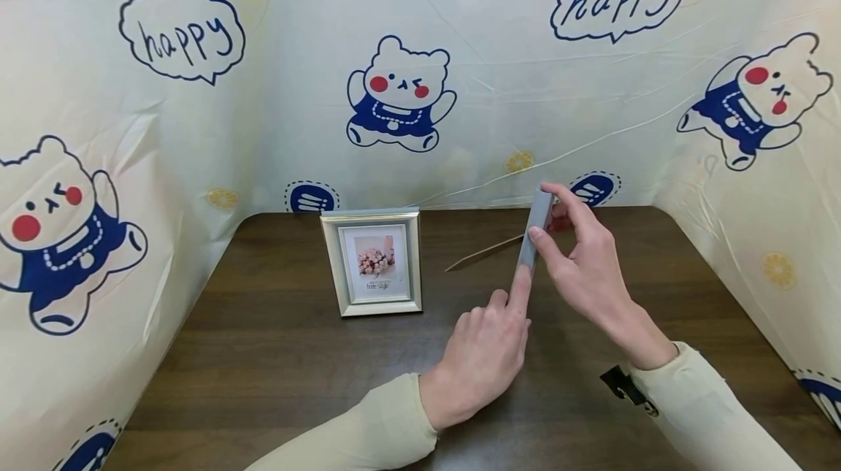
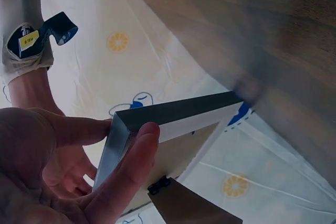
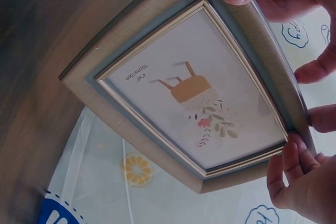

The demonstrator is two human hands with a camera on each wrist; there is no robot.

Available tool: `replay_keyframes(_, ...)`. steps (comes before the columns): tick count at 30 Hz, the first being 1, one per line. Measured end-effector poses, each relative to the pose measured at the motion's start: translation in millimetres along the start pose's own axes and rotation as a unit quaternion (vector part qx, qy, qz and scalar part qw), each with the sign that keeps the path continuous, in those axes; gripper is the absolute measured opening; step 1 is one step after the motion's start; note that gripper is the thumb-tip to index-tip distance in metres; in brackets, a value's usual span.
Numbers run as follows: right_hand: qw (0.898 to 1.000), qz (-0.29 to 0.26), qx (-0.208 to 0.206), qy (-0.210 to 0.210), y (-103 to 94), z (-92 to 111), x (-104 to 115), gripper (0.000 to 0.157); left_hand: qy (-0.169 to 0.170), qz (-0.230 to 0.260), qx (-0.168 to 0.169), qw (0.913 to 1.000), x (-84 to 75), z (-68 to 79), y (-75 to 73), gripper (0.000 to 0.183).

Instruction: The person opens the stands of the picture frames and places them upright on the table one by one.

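A picture frame (image 1: 534, 234) is held up above the table, seen edge-on in the head view. My left hand (image 1: 486, 354) pinches its near end, a finger and the thumb astride the corner in the left wrist view. On the upper part, my right hand (image 1: 591, 266) grips the edge between thumb and fingers. The right wrist view gives the front: a pale gold border (image 3: 152, 145) around a print (image 3: 197, 98) of an orange chair-like shape with leaves. From its back, a brown stand leg (image 2: 191, 203) sticks out on a black hinge (image 2: 159, 184).
A second picture frame (image 1: 414, 296) with a flower print stands upright on the dark wooden table (image 1: 263, 383), left of my hands. White cloth (image 1: 499, 91) with bear drawings surrounds the table at the back and sides. A black clip (image 1: 627, 389) hangs at the right sleeve.
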State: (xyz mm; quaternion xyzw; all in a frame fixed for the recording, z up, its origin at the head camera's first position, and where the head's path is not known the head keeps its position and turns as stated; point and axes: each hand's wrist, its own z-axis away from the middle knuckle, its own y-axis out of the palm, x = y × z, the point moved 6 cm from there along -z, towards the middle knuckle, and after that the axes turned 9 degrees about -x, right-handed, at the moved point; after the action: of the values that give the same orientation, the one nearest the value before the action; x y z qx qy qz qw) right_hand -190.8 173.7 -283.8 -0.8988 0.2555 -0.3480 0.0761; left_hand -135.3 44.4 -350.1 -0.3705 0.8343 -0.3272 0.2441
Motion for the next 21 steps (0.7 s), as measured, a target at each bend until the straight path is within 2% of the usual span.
replay_keyframes(8,1.000,0.004,-0.001,-0.013,2.5,-0.9,0.9,0.059,-0.006,0.024,0.003,0.9997,3.1,-1.8,0.6,0.072)
replay_keyframes(16,1.000,0.012,0.004,-0.012,4.8,-0.3,-0.5,0.059,-0.005,0.004,-0.002,1.0000,5.2,-2.7,1.5,0.073)
replay_keyframes(21,1.000,0.017,0.011,-0.011,7.2,-0.3,-2.3,0.059,-0.012,0.022,0.001,0.9997,7.1,-2.9,3.1,0.070)
